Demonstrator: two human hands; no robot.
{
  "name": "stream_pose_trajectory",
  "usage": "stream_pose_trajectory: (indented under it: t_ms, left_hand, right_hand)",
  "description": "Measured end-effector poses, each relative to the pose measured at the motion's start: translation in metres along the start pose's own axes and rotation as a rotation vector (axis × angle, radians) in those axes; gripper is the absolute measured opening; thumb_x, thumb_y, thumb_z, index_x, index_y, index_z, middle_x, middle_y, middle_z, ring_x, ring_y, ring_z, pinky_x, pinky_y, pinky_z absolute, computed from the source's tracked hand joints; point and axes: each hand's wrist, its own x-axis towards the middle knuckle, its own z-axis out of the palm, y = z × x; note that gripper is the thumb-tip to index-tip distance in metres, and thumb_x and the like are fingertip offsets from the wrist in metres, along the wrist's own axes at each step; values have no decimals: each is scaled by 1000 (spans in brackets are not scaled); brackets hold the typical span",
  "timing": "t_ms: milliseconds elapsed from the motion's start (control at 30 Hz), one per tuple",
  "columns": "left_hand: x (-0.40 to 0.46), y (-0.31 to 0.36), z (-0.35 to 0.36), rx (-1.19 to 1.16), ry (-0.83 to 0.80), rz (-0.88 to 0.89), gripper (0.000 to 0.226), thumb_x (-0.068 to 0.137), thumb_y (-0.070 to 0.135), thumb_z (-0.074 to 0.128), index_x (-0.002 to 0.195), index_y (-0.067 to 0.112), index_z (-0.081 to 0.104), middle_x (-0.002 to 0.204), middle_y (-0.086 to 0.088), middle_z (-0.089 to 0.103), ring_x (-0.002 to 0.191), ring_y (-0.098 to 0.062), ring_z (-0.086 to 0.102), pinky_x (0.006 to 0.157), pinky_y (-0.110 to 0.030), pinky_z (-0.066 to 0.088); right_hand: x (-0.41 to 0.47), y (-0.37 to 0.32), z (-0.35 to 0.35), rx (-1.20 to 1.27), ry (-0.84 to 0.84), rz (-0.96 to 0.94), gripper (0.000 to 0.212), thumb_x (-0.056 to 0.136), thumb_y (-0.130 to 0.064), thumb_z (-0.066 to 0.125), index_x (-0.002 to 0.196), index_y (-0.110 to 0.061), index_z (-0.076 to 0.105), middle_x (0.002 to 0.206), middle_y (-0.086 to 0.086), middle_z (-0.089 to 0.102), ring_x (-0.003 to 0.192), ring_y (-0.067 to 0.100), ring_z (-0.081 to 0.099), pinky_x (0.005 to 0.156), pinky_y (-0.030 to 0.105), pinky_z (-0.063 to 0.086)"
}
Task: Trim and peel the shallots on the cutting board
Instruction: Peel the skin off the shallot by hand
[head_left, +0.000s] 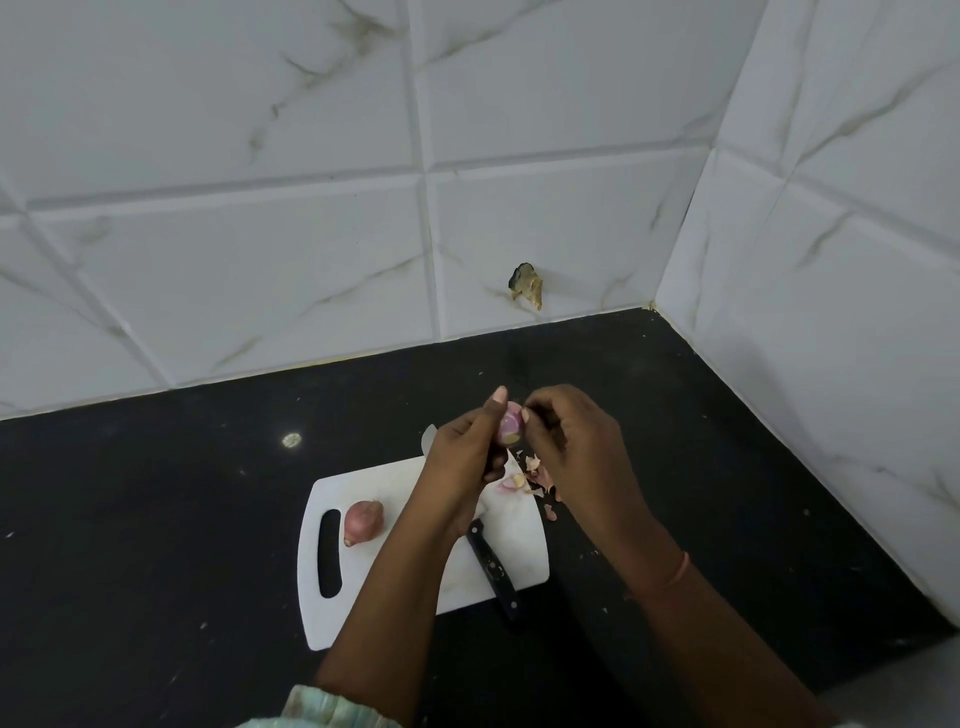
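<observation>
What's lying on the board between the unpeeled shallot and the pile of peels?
In the head view, the left forearm crosses above that stretch of cutting board, and the knife lies there.

The light over my counter (156, 519) is dim and even, a bit cool, with one small glare spot (292, 440) on the black surface. My forearms throw only soft shadows on the cutting board (363, 587). The wall tiles (208, 260) bow at the edges from the wide lens; detail is slightly soft throughout
</observation>
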Motion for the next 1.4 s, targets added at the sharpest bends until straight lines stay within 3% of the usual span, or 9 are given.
stream_pose_trajectory:
  t_ms: [200,367,467,567,700,867,1067,1233,1400]
  left_hand:
    - [-2,2,-6,-58,-44,-40,40,100,40,49,111,8,71,75,-7,54,59,-10,42,57,-23,40]
    - [-1,4,-7,-264,6,-148,46,97,40,54,124,4,63,87,-10,63,61,-10,50,58,-21,48]
    - [-1,2,-7,-203,39,-128,56,93,50,56,129,8,59,101,-15,57,67,-10,49,58,-21,47]
    - [-2,0,-4,-48,20,-64,50,100,54,38,126,19,61,108,-11,61,79,-12,53,65,-24,47]
    - [-2,1,5,-66,-5,-23,50,105,47,26,121,19,65,103,-7,68,82,-14,60,63,-25,48]
    - [-1,5,8,-91,-25,11,43,106,21,24,123,7,62,94,-11,61,69,-14,53,56,-25,40]
    - [1,5,5,-14,-36,-12,37,106,27,32,115,18,66,81,-7,55,62,-12,43,58,-28,36]
    - [2,2,1,-42,-42,4,39,104,35,43,119,4,62,72,-2,56,57,-9,43,53,-20,39]
    - [3,3,-4,-32,-21,7,43,99,39,49,117,3,65,81,-11,50,57,-9,40,51,-20,36]
  right_hand:
    - [2,3,-1,109,-17,179,6,93,-13,60,99,-11,62,90,-2,64,82,6,63,71,17,52]
    - [-3,17,-5,68,85,290,8,84,-13,73,80,-15,66,72,-9,64,66,3,62,61,15,50]
    - [-2,17,-9,128,82,300,13,88,-6,66,96,-15,72,87,-6,72,76,3,68,71,20,57]
    - [0,7,-10,184,-2,238,22,92,-12,63,113,-14,70,104,-3,72,93,4,67,82,21,55]
    - [3,-4,-7,277,-136,163,32,88,-22,69,120,-18,66,113,-8,68,104,3,63,88,19,53]
    - [0,4,-6,256,-73,127,28,89,-15,69,117,-13,70,109,-1,72,98,2,67,84,14,53]
    - [3,7,-8,235,-32,98,23,88,-12,70,110,-12,74,100,-3,74,91,-1,68,80,13,53]
    - [-2,4,-8,328,-25,82,26,86,-12,71,112,-8,72,103,-2,74,92,0,70,71,16,57]
    - [-2,6,-2,212,16,-6,24,87,-17,71,109,-7,73,99,1,75,90,4,70,79,21,58]
